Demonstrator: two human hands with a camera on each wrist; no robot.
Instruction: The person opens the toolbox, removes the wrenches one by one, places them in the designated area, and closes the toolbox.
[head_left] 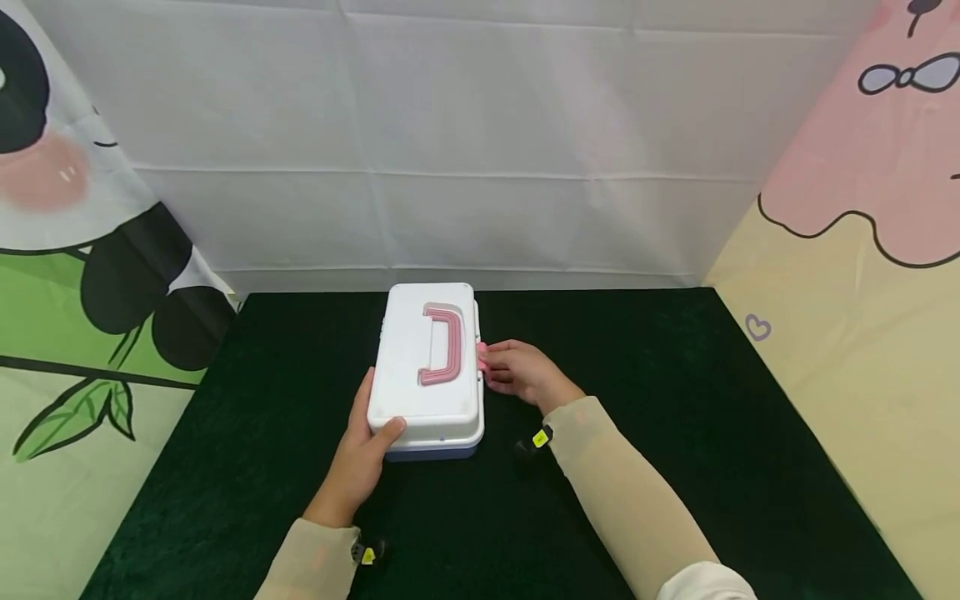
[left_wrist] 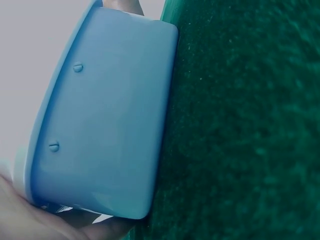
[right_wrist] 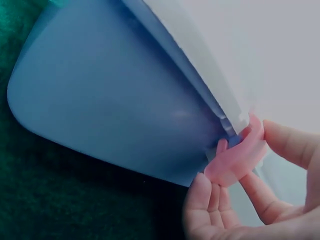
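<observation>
A white-lidded plastic storage box [head_left: 401, 358] with a blue base [left_wrist: 110, 115] stands on the dark green cloth. On its lid lies a pink carrying handle [head_left: 452, 348], folded flat. My left hand [head_left: 356, 467] grips the near left corner, thumb on the lid and fingers along the left side. At the box's right side, my right hand [head_left: 527, 375] pinches the pink latch [right_wrist: 237, 157] between thumb and fingers. In the right wrist view the latch sits at the seam, tilted out from the lid edge [right_wrist: 200, 60]. The inside of the box is hidden.
Dark green cloth [head_left: 645, 367] covers the table around the box. A white curtain [head_left: 487, 142] hangs behind the table. Printed cloths stand at the left [head_left: 75, 317] and right [head_left: 847, 333] sides. Small wrist devices with yellow tags sit by both cuffs.
</observation>
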